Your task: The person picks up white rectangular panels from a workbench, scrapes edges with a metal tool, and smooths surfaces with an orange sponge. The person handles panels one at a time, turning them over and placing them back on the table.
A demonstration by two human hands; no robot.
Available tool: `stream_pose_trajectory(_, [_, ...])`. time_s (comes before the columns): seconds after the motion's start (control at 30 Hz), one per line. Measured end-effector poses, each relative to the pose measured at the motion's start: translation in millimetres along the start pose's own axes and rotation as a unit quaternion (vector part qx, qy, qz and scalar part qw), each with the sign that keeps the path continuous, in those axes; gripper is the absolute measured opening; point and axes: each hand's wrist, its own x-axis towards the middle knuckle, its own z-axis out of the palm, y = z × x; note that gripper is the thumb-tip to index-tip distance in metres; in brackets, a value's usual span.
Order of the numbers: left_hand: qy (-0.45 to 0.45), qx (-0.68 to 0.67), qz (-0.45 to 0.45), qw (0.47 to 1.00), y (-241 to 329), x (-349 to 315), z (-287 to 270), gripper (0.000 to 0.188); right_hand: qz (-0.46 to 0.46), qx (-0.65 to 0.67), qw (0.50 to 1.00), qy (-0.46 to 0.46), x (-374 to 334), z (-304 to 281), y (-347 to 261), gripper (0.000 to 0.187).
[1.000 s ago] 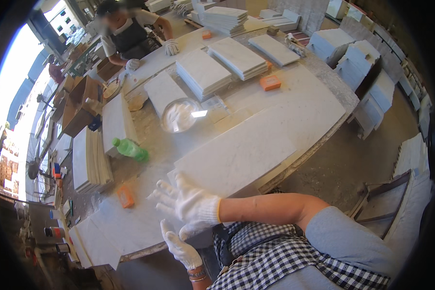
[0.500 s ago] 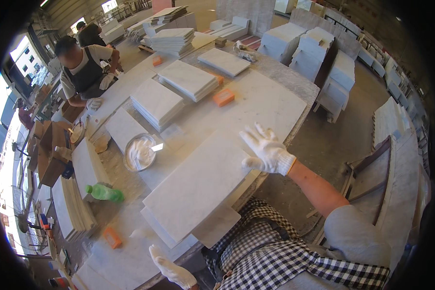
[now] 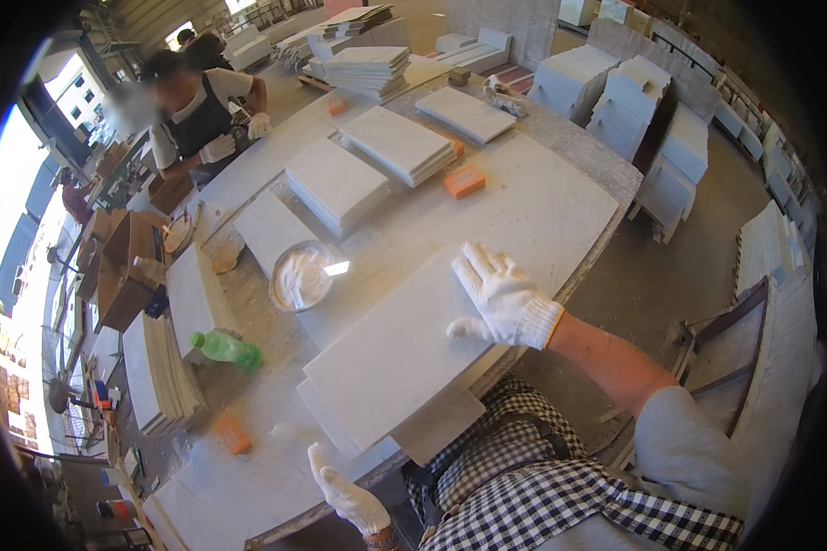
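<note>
A pale, grey-veined stone slab (image 3: 390,354) lies at the table's near edge, on top of another slab (image 3: 323,415) that sticks out at its left end. My right hand (image 3: 510,303), in a white knit glove, rests flat over the slab's right end with thumb apart. Just off the near left corner is my left hand (image 3: 351,491), also gloved, fingers stretched out and holding nothing. A smaller stone piece (image 3: 439,424) juts from under the slab toward my checkered apron. Beyond the slab stands a round bowl (image 3: 273,286) of white paste (image 3: 301,275), with a light-bladed scraper (image 3: 337,268) at its rim.
Stacked slabs (image 3: 338,184) stand farther back on the table (image 3: 560,197). Orange blocks (image 3: 464,182) lie about. A green bottle (image 3: 228,350) and leaning slabs (image 3: 161,376) are at left. A co-worker (image 3: 198,119) stands across the table. More slab stacks (image 3: 574,83) fill the right background.
The view has shifted, moving the scene rightward. My right hand has come further over the slab, its fingers closer together. The left hand stays by the near corner. The co-worker's hand has lifted off the table.
</note>
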Motion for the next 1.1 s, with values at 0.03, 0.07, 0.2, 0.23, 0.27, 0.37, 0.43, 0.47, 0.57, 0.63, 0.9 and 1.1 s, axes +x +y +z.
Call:
stream_pose_trajectory(0.03, [0.005, -0.005, 0.002, 1.0, 1, -2, -1, 0.071, 0.013, -0.02, 1.0, -0.017, 17, -3, -4, 0.092])
stream_pose_trajectory(0.07, [0.015, 0.004, 0.0, 1.0, 1, -3, -1, 0.069, 0.024, 0.016, 0.999, -0.021, 32, -6, -6, 0.092])
stream_pose_trajectory(0.2, [0.031, -0.01, -0.015, 0.999, -3, -10, -5, 0.064, 0.012, -0.055, 0.996, -0.072, 68, -15, -29, 0.091])
stream_pose_trajectory(0.23, [0.033, -0.007, -0.025, 0.999, -6, -12, -7, 0.064, -0.04, -0.045, 0.996, -0.068, 70, -16, -43, 0.091])
stream_pose_trajectory(0.27, [0.033, -0.006, -0.032, 0.999, -8, -13, -8, 0.063, -0.086, -0.038, 0.993, -0.072, 69, -15, -60, 0.09])
stream_pose_trajectory(0.37, [0.026, -0.007, -0.052, 0.998, -12, -16, -10, 0.064, -0.21, -0.033, 0.974, -0.076, 64, -10, -125, 0.091])
stream_pose_trajectory(0.43, [0.025, -0.024, -0.046, 0.998, -11, -15, -9, 0.065, -0.278, -0.033, 0.957, -0.069, 55, -5, -172, 0.09])
stream_pose_trajectory(0.47, [0.029, -0.041, -0.038, 0.998, -10, -14, -10, 0.065, -0.334, -0.039, 0.939, -0.079, 50, -4, -187, 0.09])
stream_pose_trajectory(0.57, [0.024, -0.046, -0.028, 0.998, -6, -10, -13, 0.068, -0.421, -0.022, 0.902, -0.092, 30, 1, -211, 0.09])
stream_pose_trajectory(0.63, [0.039, -0.067, -0.033, 0.996, -4, -9, -15, 0.069, -0.433, -0.001, 0.898, -0.077, 19, 2, -209, 0.091])
stream_pose_trajectory(0.9, [0.002, -0.125, -0.07, 0.99, 1, -28, -19, 0.074, -0.194, -0.03, 0.977, -0.078, -11, 7, -59, 0.095])
stream_pose_trajectory(1.1, [-0.017, -0.069, -0.078, 0.994, 3, -18, -18, 0.066, 0.078, 0.123, 0.985, 0.096, -22, 18, 70, 0.086])
